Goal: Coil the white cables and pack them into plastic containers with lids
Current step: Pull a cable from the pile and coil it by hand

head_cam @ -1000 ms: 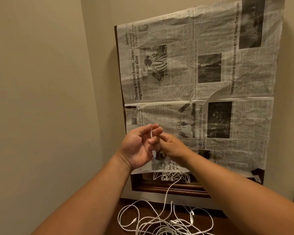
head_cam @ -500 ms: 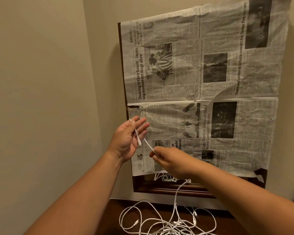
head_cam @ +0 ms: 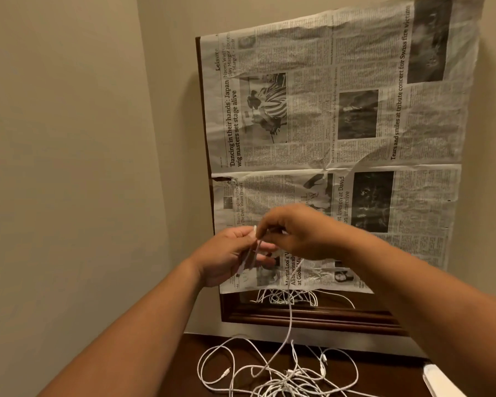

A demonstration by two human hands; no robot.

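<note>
A beige wall corner stood behind a dark wooden bench [head_cam: 212,348], and a sheet of newspaper [head_cam: 355,124] hung over a wood-framed panel [head_cam: 312,318] on the far wall. Half a second earlier the two hands had been apart, with a short stretch of white cable pulled taut between them. Now the right hand [head_cam: 301,233] had swung up and to the left until it met the left hand [head_cam: 226,259], so the two were together. The left hand held the plug end with strands lying across its palm. The right hand's fingertips pinched the cable just above it, though motion blur hid the exact grip. This looked like a first turn being laid around the left hand's fingers, so the coiling had only just begun.

The cable [head_cam: 289,319] was thin, white and limp. It dropped from the hands in a slack line to a loose tangle of cables [head_cam: 272,381] on the near part of the bench, so nearly all of it was still unwound. A white object [head_cam: 441,381] lay at the near right edge, and what it was could not be told. No container was in view.
</note>
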